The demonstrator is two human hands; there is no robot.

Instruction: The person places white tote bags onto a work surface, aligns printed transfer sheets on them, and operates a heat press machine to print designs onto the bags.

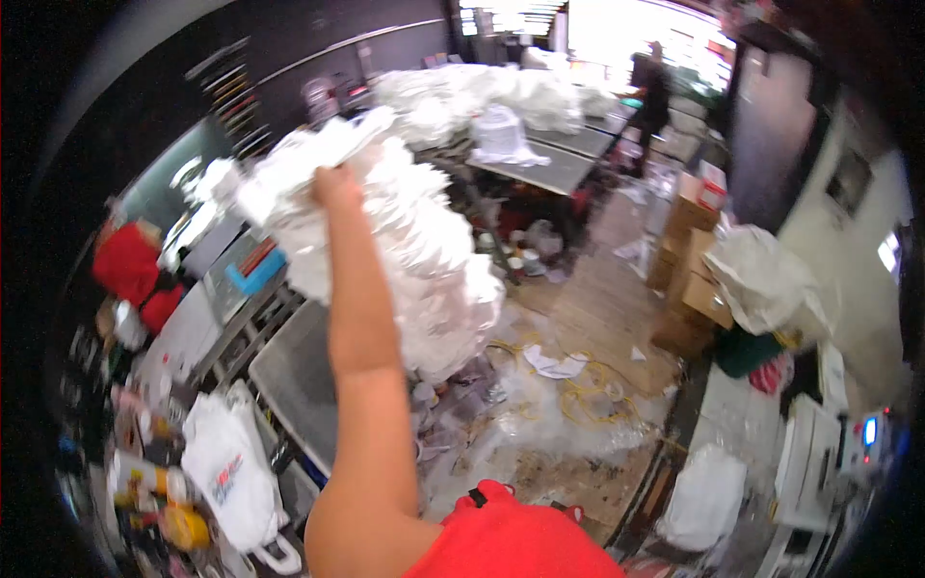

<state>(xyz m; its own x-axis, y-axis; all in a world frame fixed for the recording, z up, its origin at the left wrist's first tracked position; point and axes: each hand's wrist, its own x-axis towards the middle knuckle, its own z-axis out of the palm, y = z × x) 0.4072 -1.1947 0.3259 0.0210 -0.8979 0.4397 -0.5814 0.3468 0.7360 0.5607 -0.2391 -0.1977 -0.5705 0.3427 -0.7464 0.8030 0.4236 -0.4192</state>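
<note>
My left arm reaches far forward, and my left hand [337, 185] is closed on the upper part of a big bundle of white cloth [424, 250]. The bundle has many ruffled, layered edges and hangs over the corner of a grey table [301, 371]. Which piece the fingers grip is hidden by the hand itself. My right hand is out of view. Below and left of the bundle lies a white cloth bag [231, 472] with handles and a small printed mark.
More white cloth heaps [434, 101] cover the tables further back. Yellow cord [597, 390] and plastic sheeting litter the floor. Cardboard boxes [686, 241] and a white sack [771, 279] line the right side. A person [655, 101] stands near the bright opening.
</note>
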